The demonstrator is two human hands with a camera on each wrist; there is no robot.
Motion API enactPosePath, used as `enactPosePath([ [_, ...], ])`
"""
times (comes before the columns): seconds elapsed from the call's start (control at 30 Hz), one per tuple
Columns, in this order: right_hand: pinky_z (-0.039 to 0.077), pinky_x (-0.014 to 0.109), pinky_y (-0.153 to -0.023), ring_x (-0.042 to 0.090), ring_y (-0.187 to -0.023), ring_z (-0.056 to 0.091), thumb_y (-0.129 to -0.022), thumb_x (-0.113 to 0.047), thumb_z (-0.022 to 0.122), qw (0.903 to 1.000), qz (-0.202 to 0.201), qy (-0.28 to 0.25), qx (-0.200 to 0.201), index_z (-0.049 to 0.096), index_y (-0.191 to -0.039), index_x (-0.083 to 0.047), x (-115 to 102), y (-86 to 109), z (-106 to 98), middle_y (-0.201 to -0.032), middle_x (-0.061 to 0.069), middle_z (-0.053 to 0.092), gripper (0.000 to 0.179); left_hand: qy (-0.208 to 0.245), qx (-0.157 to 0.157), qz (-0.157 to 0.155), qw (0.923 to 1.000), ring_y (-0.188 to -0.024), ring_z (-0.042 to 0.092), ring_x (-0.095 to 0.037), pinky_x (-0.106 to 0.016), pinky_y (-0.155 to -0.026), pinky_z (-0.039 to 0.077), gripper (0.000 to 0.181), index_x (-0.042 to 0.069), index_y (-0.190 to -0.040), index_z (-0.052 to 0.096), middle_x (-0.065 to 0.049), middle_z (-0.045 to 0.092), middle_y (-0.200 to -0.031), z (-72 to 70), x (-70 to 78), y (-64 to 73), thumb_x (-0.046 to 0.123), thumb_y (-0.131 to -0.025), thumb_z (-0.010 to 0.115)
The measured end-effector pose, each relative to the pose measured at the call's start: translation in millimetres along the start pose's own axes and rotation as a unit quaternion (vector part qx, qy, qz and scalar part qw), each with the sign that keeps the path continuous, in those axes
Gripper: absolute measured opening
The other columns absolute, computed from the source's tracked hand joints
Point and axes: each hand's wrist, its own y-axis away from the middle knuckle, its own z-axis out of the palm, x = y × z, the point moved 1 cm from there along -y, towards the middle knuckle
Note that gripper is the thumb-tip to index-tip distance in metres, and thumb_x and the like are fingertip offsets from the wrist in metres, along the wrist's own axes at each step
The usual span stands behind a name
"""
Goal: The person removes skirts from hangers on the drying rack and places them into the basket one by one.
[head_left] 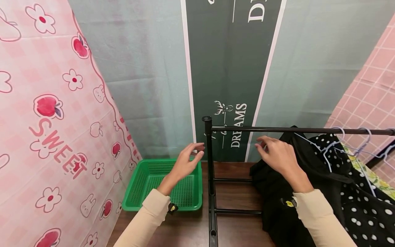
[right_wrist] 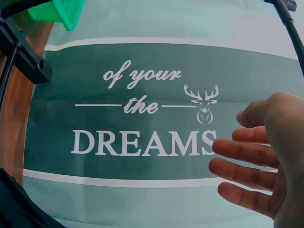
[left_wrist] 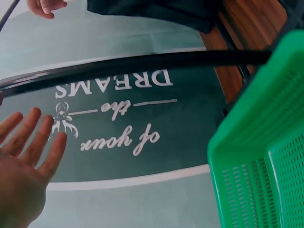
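My left hand [head_left: 186,161] hovers above the green plastic basket [head_left: 131,188], just left of the rack's black upright post [head_left: 210,164]. In the left wrist view its fingers [left_wrist: 32,142] are spread and hold nothing. Right of the post, my right hand [head_left: 279,154] is in the air below the rack's top bar [head_left: 262,129], near a black garment [head_left: 268,185]. Its fingers [right_wrist: 247,175] are loosely extended with nothing between them. The basket's visible inside holds nothing.
Black polka-dot clothing [head_left: 364,212] and pale purple hangers [head_left: 339,129] hang at the right of the bar. Lower black rails [head_left: 237,211] cross the brown wooden floor [head_left: 234,195]. A pink patterned cloth [head_left: 61,137] covers the left side; a green-grey printed cloth [head_left: 148,85] covers the back.
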Motion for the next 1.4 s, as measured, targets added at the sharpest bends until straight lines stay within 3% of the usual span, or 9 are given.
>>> enactPosePath([
  [0.2,0.033,0.028,-0.042,0.007,-0.048,0.050,-0.099,-0.025,0.072,1.0000,0.000,0.009,0.005,0.078,-0.106,-0.013,0,1.2,-9,-0.074,-0.001,0.074,0.014,0.020,-0.016,-0.034,0.9991,-0.131,0.062,-0.020,-0.044,-0.108,0.054,0.043,0.016,-0.153,0.056,-0.005,0.063,-0.145,6.2,8.2,-3.5,0.030,-0.112,0.059],
  [0.4,0.034,0.031,-0.042,0.011,-0.051,0.055,-0.098,-0.023,0.074,0.9996,-0.005,0.014,0.023,0.078,-0.099,-0.016,1,3.2,-17,-0.070,-0.003,0.072,0.009,0.031,-0.023,-0.038,0.9986,-0.132,0.063,-0.024,-0.046,-0.109,0.054,0.044,0.011,-0.153,0.054,-0.010,0.065,-0.142,13.2,12.8,-7.4,0.028,-0.112,0.058],
  [0.63,0.032,0.032,-0.042,0.013,-0.048,0.052,-0.096,-0.022,0.075,0.9988,-0.008,0.022,0.043,0.077,-0.095,-0.017,4,6.4,-25,-0.066,-0.004,0.069,0.006,0.047,-0.038,-0.042,0.9973,-0.133,0.064,-0.027,-0.049,-0.111,0.053,0.045,0.010,-0.155,0.051,-0.009,0.067,-0.144,18.9,18.4,-10.2,0.029,-0.114,0.054],
  [0.8,0.031,0.032,-0.041,0.013,-0.048,0.051,-0.095,-0.021,0.076,0.9984,-0.008,0.025,0.049,0.077,-0.095,-0.016,7,9.4,-31,-0.065,-0.004,0.067,0.005,0.065,-0.031,-0.035,0.9968,-0.127,0.069,-0.030,-0.054,-0.108,0.054,0.040,0.011,-0.151,0.054,-0.012,0.069,-0.140,22.8,19.3,-12.1,0.027,-0.114,0.053],
  [1.07,0.028,0.033,-0.041,0.017,-0.046,0.049,-0.094,-0.021,0.077,0.9960,-0.007,0.039,0.080,0.075,-0.092,-0.014,13,15.2,-41,-0.060,-0.002,0.064,0.007,0.081,-0.021,-0.039,0.9957,-0.117,0.073,-0.022,-0.044,-0.104,0.058,0.032,0.010,-0.142,0.059,-0.010,0.074,-0.125,27.3,18.1,-15.0,0.024,-0.114,0.053],
  [1.4,0.024,0.034,-0.042,0.019,-0.043,0.045,-0.092,-0.022,0.078,0.9921,0.002,0.052,0.114,0.074,-0.090,-0.015,23,26.4,-51,-0.055,-0.002,0.059,0.008,0.085,-0.017,-0.047,0.9951,-0.115,0.073,-0.020,-0.041,-0.104,0.058,0.030,0.009,-0.139,0.061,-0.009,0.074,-0.122,28.3,18.3,-15.2,0.024,-0.114,0.053],
])
